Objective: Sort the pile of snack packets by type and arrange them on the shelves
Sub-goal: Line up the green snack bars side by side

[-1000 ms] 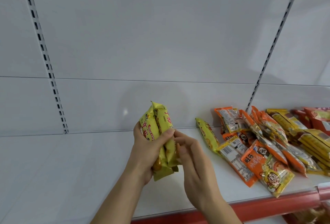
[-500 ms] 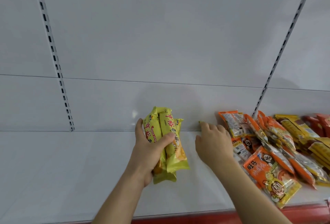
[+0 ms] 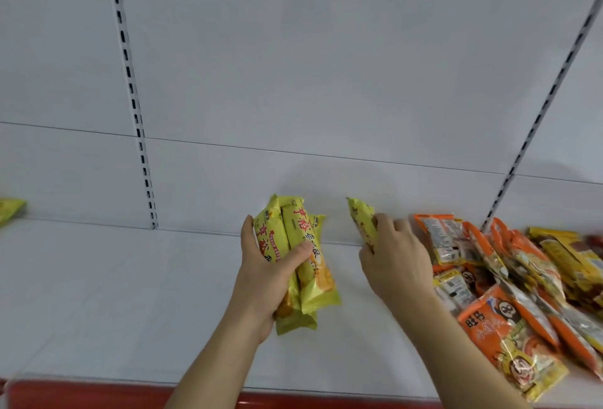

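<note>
Our left hand [image 3: 267,275] squeezes yellow packs [image 3: 303,265] above shelf [image 3: 130,294]. Right hand [image 3: 396,265] pinches another yellow pack [image 3: 360,218] beside pile [image 3: 509,281]. Packs look light, soft, slippery; we grab middle.

White back panel [image 3: 326,66]; two slotted uprights [image 3: 130,98] run up it; horizontal seam crosses panel.

head view faces forward, close above the shelf [image 3: 130,310]

Yellow packets [image 3: 298,258] upright (bunched); orange pile [image 3: 509,304] right.
</note>
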`<state>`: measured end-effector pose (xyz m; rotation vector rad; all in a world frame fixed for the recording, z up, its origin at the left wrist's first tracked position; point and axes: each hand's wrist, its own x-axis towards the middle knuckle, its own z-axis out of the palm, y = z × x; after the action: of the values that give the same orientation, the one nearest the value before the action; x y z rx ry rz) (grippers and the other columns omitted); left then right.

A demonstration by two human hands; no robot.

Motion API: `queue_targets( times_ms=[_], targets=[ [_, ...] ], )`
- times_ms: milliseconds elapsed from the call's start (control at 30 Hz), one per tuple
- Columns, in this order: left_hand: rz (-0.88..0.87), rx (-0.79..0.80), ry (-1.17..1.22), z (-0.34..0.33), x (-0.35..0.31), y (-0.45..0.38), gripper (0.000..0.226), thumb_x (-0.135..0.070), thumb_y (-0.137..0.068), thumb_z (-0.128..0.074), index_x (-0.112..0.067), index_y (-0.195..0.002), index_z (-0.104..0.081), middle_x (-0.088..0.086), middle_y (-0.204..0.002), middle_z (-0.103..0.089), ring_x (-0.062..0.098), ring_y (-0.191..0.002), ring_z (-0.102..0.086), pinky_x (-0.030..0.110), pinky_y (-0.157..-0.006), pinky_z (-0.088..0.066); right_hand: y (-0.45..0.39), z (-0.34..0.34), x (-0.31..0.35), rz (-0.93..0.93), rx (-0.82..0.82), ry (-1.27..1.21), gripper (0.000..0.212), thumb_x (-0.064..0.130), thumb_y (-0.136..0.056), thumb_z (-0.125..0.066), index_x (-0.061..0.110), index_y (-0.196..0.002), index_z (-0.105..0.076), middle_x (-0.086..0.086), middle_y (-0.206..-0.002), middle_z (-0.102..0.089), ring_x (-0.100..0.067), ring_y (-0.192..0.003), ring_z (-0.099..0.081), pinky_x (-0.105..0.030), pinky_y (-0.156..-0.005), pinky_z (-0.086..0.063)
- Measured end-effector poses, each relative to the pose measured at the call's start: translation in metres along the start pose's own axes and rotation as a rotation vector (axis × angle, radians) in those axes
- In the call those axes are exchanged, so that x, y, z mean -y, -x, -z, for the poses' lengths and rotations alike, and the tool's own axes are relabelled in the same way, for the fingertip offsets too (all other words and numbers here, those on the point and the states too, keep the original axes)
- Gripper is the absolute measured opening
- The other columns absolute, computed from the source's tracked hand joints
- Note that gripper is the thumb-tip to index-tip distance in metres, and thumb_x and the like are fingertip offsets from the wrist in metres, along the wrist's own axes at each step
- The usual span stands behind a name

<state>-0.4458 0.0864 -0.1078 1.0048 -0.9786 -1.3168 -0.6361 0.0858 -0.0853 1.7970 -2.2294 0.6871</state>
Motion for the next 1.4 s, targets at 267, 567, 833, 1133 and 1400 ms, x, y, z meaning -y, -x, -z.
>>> queue_targets(
  times_ms=[267,567,833,1133,1400],
  targets=[
    [-0.005,-0.050,0.104,0.002,0.002,0.016,0.094,-0.019,-0.085,-0.081,-0.054,-0.153,-0.027,-0.003,-0.122,-0.073,0.020,-0.102,-0.076,0.044,-0.080,-0.063,0.072,0.009,0.048,0.109,-0.081,-0.926,0.035,0.043,-0.095,-0.060,0.038,-0.129,-0.060,0.019,-0.115,-0.061,0.003,-0.103,-0.060,-0.024,-0.086,-0.052],
    [-0.135,-0.193,-0.040,0.084,-0.016,0.050,0.115,-0.040,-0.062,-0.096,-0.054,-0.152,-0.026,-0.011,-0.129,-0.071,0.011,-0.115,-0.071,0.045,-0.097,-0.058,0.101,-0.012,0.112,0.068,0.279,-1.342,0.039,0.018,-0.099,-0.060,0.043,-0.129,-0.057,0.019,-0.112,-0.072,-0.010,-0.095,-0.072,-0.040,-0.083,-0.060],
    [-0.197,-0.328,-0.088,0.213,-0.058,0.081,0.118,-0.022,-0.074,-0.093,-0.055,-0.156,-0.015,-0.017,-0.127,-0.070,0.003,-0.111,-0.070,0.045,-0.101,-0.056,0.152,-0.022,0.244,0.067,0.342,-1.401,0.027,0.025,-0.096,-0.063,0.041,-0.117,-0.056,0.024,-0.106,-0.069,-0.006,-0.089,-0.072,-0.040,-0.077,-0.061],
    [-0.231,-0.401,-0.065,0.378,-0.107,0.102,0.121,-0.036,-0.062,-0.097,-0.064,-0.150,-0.019,-0.020,-0.135,-0.063,0.002,-0.120,-0.063,0.036,-0.094,-0.058,0.205,-0.037,0.405,0.150,0.491,-1.405,0.033,0.016,-0.100,-0.056,0.040,-0.124,-0.055,0.014,-0.109,-0.072,-0.005,-0.094,-0.071,-0.028,-0.074,-0.058],
    [-0.236,-0.438,0.015,0.474,-0.146,0.070,0.122,-0.039,-0.054,-0.098,-0.062,-0.150,-0.026,-0.014,-0.137,-0.064,0.014,-0.118,-0.068,0.049,-0.094,-0.059,0.166,-0.045,0.497,0.406,0.405,-1.084,0.036,0.029,-0.093,-0.067,0.053,-0.119,-0.058,0.025,-0.089,-0.069,-0.003,-0.070,-0.062,-0.012,-0.066,-0.047]
  ],
)
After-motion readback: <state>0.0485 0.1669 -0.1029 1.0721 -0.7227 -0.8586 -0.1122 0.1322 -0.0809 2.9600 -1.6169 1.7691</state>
